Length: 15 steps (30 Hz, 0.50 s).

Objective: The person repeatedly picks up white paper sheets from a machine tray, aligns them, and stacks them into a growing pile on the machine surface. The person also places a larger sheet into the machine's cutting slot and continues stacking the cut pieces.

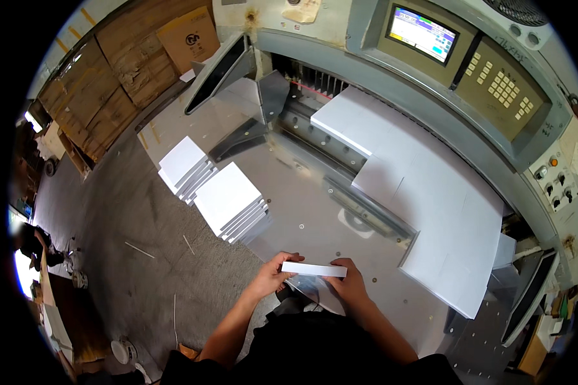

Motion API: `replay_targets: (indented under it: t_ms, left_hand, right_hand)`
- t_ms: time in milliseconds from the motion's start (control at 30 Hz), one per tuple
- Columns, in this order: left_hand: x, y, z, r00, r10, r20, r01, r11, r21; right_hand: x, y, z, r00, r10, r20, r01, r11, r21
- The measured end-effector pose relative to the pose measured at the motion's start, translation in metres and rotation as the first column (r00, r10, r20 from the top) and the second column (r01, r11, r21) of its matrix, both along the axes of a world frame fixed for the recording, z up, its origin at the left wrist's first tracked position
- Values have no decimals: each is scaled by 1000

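Close to my body, at the near edge of the metal table [289, 205], I hold a small stack of white paper [315, 269] by its two ends. My left hand [271, 277] is closed on the left end and my right hand [350, 283] on the right end. The stack shows edge-on as a narrow white bar. Ahead and to the left sit two piles of cut white paper, a smaller pile [183, 162] and a nearer pile [228, 196], their layers staggered. On the right, large white sheets of paper [443, 218] lie in blocks on the machine bed.
A paper cutting machine has a lit screen [422, 35], a keypad [502, 86] and knobs [559, 189]. A dark side guard [218, 76] stands at the far left of its table. Cardboard boxes [119, 74] are stacked beyond. Paper strips [139, 249] lie on the grey floor.
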<state>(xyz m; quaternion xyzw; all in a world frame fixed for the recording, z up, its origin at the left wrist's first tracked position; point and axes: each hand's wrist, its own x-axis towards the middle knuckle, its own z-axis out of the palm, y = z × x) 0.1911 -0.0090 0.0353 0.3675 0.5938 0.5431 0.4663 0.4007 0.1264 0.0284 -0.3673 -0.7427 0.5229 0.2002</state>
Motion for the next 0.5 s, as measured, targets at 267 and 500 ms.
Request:
replay_targets:
  t_ms: [267,500]
  left_hand:
    - [8,13,-6,955,31,-297,-33,999,-3]
    - [-3,6,6,843,67,-534,-151,982,-116]
  right_hand:
    - [-9,0,-27,989,-106,105,96,990,100]
    - [-26,13,-16,990,-17,138,-8,984,178]
